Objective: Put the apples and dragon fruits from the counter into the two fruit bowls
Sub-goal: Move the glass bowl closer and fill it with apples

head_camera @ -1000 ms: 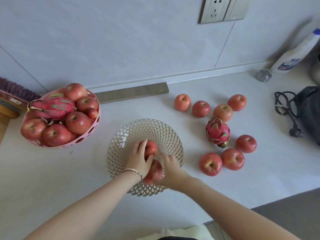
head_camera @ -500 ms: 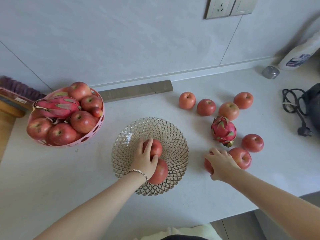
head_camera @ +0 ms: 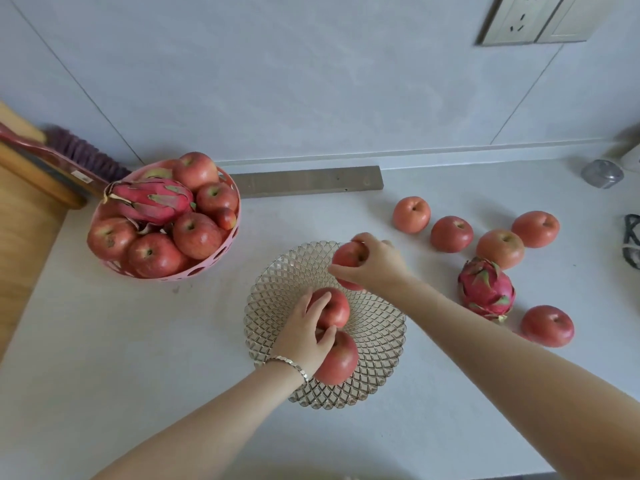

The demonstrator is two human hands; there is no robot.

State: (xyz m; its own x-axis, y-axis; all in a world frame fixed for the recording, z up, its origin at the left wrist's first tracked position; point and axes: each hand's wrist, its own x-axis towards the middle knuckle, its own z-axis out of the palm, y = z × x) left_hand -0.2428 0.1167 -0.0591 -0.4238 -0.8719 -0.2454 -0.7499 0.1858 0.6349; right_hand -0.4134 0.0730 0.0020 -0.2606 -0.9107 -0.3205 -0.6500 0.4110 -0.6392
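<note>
The left hand [head_camera: 304, 336] lies with fingers spread over two smooth red apples in the clear lattice-cut glass bowl [head_camera: 381, 341], palm on the near apple [head_camera: 337, 362] and fingertips on the far apple [head_camera: 334, 308], apparently to stop the round fruit rolling on the shallow, slippery dish; the right hand [head_camera: 375, 265] curls fingers and thumb round a third red apple [head_camera: 346, 254], held over the bowl's far right rim, and I judge it is to be set down beside the other two; the pink perforated plastic bowl [head_camera: 228, 244], far left, is heaped with glossy apples and topped by a long scaly pink dragon fruit [head_camera: 152, 200], so it looks full, which likely explains why the glass bowl takes the rest; on the pale matt desk [head_camera: 138, 358] to the right, five loose apples [head_camera: 451, 233] show, four in a far row and one nearer, with a round green-tipped dragon fruit [head_camera: 486, 292] just beside the right forearm; that arm may hide more; the task seems roughly half done.
</note>
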